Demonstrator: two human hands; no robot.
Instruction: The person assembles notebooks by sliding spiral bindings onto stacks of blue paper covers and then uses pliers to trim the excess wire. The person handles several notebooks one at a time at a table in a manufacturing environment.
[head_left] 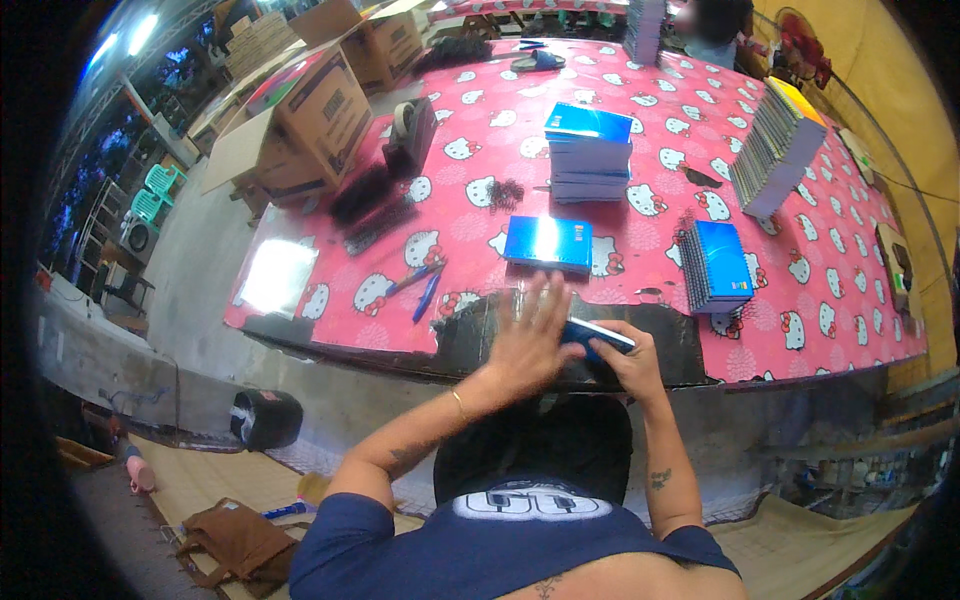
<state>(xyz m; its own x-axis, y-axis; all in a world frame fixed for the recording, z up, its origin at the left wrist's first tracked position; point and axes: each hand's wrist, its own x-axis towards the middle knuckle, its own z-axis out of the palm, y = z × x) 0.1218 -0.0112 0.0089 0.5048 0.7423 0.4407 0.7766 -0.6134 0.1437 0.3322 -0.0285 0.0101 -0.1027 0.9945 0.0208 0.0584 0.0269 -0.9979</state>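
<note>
At the table's near edge my right hand (632,362) grips a small blue notebook (588,342), its white page edges facing up. Fingers stretched out and pressed flat, my left hand (530,328) lies over the notebook's left end and hides that part. Just beyond my left fingertips sits a short pile of blue notebooks (548,243). Farther back rises a taller stack of blue-covered notebooks (590,150). To the right, a pile of spiral-bound blue notebooks (717,265) has its coils toward the left.
A tall leaning stack of spiral notebooks (778,150) stands at the right. Pens (425,293), black wire coils (380,226) and a tape dispenser (408,135) lie on the left. An open cardboard box (310,130) sits past the table's left edge. A dark worn patch (465,328) covers the front edge.
</note>
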